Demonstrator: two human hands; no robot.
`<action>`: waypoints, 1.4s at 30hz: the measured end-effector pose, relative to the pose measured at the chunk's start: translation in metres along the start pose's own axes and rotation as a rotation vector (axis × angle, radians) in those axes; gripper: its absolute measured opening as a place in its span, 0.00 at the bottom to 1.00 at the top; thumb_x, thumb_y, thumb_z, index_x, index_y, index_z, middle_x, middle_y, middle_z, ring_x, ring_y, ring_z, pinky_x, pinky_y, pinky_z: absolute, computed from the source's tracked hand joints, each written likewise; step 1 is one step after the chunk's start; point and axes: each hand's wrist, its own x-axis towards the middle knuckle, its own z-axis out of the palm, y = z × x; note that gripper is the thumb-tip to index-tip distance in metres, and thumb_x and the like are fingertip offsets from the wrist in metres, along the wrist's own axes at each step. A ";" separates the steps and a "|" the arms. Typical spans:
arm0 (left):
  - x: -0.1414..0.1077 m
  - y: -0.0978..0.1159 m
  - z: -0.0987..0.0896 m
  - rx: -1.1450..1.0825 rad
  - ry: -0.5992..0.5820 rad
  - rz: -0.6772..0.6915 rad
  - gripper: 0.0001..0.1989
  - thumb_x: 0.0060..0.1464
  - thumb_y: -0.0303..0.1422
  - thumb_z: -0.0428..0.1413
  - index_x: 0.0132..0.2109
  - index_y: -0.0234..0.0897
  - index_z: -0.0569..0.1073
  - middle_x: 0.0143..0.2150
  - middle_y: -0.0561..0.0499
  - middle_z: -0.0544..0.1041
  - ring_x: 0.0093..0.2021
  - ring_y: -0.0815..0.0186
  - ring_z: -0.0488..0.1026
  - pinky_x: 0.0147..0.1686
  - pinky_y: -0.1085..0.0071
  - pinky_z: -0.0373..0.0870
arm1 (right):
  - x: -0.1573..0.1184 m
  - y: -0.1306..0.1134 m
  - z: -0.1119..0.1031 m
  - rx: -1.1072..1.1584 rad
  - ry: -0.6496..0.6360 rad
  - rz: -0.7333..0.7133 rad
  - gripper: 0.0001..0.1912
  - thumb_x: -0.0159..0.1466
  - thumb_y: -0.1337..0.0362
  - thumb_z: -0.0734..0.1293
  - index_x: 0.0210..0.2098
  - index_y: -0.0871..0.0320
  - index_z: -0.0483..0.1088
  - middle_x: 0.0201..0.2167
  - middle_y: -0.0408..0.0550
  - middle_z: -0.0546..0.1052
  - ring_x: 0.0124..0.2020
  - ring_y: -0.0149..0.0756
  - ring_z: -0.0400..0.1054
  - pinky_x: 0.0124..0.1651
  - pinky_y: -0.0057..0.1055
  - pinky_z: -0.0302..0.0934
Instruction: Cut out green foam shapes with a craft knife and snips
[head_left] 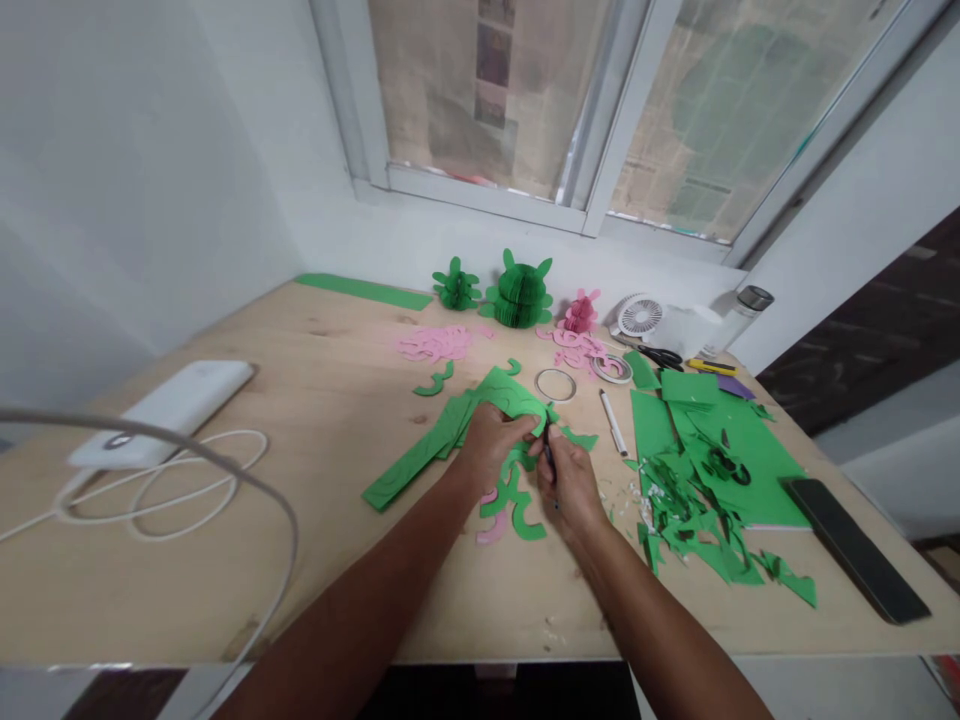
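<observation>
My left hand point(491, 440) is closed on a green paper strip point(501, 390), pinching it near its right end. Faint curved outlines show on the green strips point(409, 462) that reach out to the left beneath it. My right hand point(571, 475) grips dark-handled scissors point(550, 452), mostly covered by the fingers, with their tip at the paper's right edge. Below and between the hands lie cut green curved pieces point(527, 520) and a pink curved piece point(493, 530). A green scrap point(581, 440) rests just beyond my right hand.
Green scraps point(686, 510) lie over green sheets point(772, 460) at right, near a black phone-like slab point(855, 550). A white pen point(613, 423), tape rolls point(555, 385) and pink cutouts point(439, 343) are farther back. Paper figures point(521, 290) stand by the wall. A white power bank point(165, 415) and cable occupy the left.
</observation>
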 end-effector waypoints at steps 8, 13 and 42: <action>0.000 0.002 0.002 0.012 0.018 -0.019 0.11 0.41 0.31 0.58 0.16 0.35 0.67 0.14 0.54 0.66 0.17 0.70 0.64 0.24 0.72 0.63 | 0.000 -0.001 0.001 -0.016 0.000 -0.013 0.27 0.52 0.38 0.69 0.21 0.58 0.68 0.08 0.32 0.54 0.11 0.22 0.40 0.15 0.25 0.32; -0.001 0.004 0.003 -0.031 0.021 -0.055 0.09 0.40 0.31 0.58 0.18 0.35 0.67 0.16 0.55 0.65 0.17 0.71 0.63 0.23 0.72 0.62 | -0.001 -0.002 0.002 -0.004 0.008 0.005 0.28 0.51 0.38 0.69 0.21 0.59 0.68 0.08 0.31 0.54 0.11 0.21 0.40 0.15 0.25 0.32; 0.001 0.005 0.000 0.075 0.074 -0.138 0.12 0.40 0.33 0.58 0.16 0.35 0.67 0.14 0.54 0.66 0.17 0.71 0.64 0.24 0.72 0.65 | -0.001 0.001 0.000 -0.037 -0.037 0.021 0.27 0.54 0.39 0.67 0.22 0.59 0.68 0.08 0.31 0.54 0.10 0.22 0.40 0.15 0.25 0.32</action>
